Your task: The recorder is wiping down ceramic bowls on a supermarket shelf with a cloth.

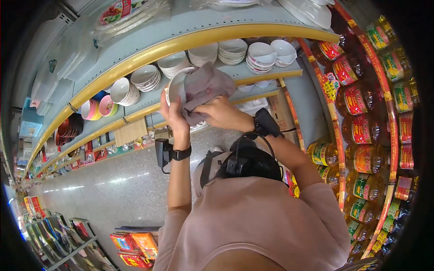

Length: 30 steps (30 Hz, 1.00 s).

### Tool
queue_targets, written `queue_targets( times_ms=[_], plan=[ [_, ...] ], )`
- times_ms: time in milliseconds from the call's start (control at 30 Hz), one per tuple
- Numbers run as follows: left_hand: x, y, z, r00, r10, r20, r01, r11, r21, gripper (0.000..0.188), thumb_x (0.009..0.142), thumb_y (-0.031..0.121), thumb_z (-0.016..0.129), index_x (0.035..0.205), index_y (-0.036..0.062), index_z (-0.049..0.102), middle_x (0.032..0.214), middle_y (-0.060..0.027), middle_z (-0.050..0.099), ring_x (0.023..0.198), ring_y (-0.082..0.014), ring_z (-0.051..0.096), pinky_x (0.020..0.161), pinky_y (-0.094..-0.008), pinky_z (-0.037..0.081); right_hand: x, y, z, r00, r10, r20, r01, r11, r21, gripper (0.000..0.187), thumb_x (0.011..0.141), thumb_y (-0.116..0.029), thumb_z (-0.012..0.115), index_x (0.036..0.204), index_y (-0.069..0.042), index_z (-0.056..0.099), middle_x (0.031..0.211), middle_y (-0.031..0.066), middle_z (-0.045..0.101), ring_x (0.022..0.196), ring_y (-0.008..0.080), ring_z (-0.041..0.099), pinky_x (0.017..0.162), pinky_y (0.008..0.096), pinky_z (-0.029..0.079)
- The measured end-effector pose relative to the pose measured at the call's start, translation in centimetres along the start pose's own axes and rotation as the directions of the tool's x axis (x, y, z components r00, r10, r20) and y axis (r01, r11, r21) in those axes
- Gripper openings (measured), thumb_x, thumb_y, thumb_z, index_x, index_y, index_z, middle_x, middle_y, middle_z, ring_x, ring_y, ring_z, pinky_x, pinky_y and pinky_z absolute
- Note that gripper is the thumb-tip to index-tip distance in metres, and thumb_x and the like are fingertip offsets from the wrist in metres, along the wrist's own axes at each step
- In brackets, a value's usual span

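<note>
My left hand (175, 116) grips a white bowl (175, 86) by its side, holding it tilted in front of the shelf. A greyish-purple cloth (209, 83) is bunched over the bowl's right part and hides much of it. My right hand (222, 114) is closed on the cloth, with its fingers partly covered by the folds. Just behind the bowl, stacks of white bowls (203, 53) stand on the shelf. Patterned bowls (145, 76) are stacked farther left.
A yellow shelf edge (217, 34) curves above the bowls; packaged plates (122, 16) lie on that upper shelf. Oil bottles (357, 100) fill the racks at right. Pink and yellow bowls (107, 106) sit at left. Red and orange packets (135, 246) are stacked on the grey floor (113, 180).
</note>
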State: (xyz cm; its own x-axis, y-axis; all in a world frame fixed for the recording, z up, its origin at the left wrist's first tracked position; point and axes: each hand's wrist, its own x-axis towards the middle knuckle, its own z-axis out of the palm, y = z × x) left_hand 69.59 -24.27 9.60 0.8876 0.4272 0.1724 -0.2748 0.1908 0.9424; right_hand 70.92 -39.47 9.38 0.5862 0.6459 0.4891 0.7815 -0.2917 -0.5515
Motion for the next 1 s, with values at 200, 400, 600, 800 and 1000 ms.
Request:
queue_targets(
  times_ms=[200, 400, 600, 800, 1000],
  plan=[
    [-0.3, 0.1, 1.5, 0.98, -0.188, -0.065, 0.18, 0.978, -0.108, 0.04, 0.079, 0.024, 0.046, 0.11, -0.0006, 0.052, 0.096, -0.009, 0.056, 0.086, -0.0192, 0.054, 0.076, -0.0283, 0.043, -1.7, 1.4, 0.5, 0.968, 0.062, -0.245, -0.039, 0.995, 0.097, 0.028, 0.052, 0.002, 0.059, 0.077, -0.007, 0.067, 0.077, 0.0133, 0.064, 0.075, 0.0312, 0.061, 0.066, 0.038, 0.047],
    [0.7, -4.5, 1.0, 0.952, -0.304, -0.043, 0.279, 0.915, -0.29, 0.043, 0.077, 0.022, 0.046, 0.114, -0.0005, 0.05, 0.105, -0.0105, 0.055, 0.097, -0.0204, 0.052, 0.083, -0.0314, 0.041, -3.6, 0.2, -3.1, 0.906, 0.14, -0.398, -0.066, 0.979, 0.195, 0.019, 0.059, 0.0, 0.07, 0.077, -0.002, 0.065, 0.075, 0.0141, 0.064, 0.073, 0.0271, 0.064, 0.064, 0.0323, 0.048],
    [0.4, -3.8, 4.3, 0.949, -0.314, -0.011, 0.298, 0.91, -0.289, 0.047, 0.076, 0.021, 0.047, 0.118, -0.0001, 0.048, 0.108, -0.0106, 0.053, 0.1, -0.021, 0.05, 0.086, -0.0316, 0.04, -8.2, 1.3, -9.5, 0.636, 0.569, -0.521, -0.29, 0.802, 0.522, 0.016, 0.072, -0.001, 0.068, 0.087, 0.0, 0.063, 0.086, 0.0051, 0.065, 0.079, 0.0103, 0.06, 0.072, 0.0249, 0.047],
    [-1.7, -3.8, 10.7, 0.889, -0.451, 0.083, 0.448, 0.816, -0.366, 0.051, 0.079, 0.026, 0.054, 0.121, -0.0012, 0.045, 0.11, -0.0108, 0.052, 0.103, -0.0231, 0.051, 0.089, -0.0342, 0.041, -12.0, 2.7, -15.4, 0.429, 0.756, -0.494, -0.228, 0.62, 0.751, 0.022, 0.078, -0.004, 0.065, 0.099, 0.001, 0.059, 0.095, 0.0035, 0.063, 0.086, 0.0098, 0.058, 0.077, 0.0231, 0.045],
    [-3.1, -5.5, 19.0, 0.798, -0.515, 0.314, 0.599, 0.739, -0.31, 0.055, 0.081, 0.032, 0.052, 0.126, 0.0032, 0.041, 0.12, -0.0105, 0.049, 0.112, -0.024, 0.048, 0.095, -0.0381, 0.038, -19.0, 7.8, -19.1, 0.489, 0.77, -0.409, -0.486, 0.63, 0.605, 0.022, 0.081, -0.014, 0.064, 0.097, 0.001, 0.06, 0.09, 0.0005, 0.061, 0.079, 0.007, 0.053, 0.068, 0.0232, 0.042]
  ],
)
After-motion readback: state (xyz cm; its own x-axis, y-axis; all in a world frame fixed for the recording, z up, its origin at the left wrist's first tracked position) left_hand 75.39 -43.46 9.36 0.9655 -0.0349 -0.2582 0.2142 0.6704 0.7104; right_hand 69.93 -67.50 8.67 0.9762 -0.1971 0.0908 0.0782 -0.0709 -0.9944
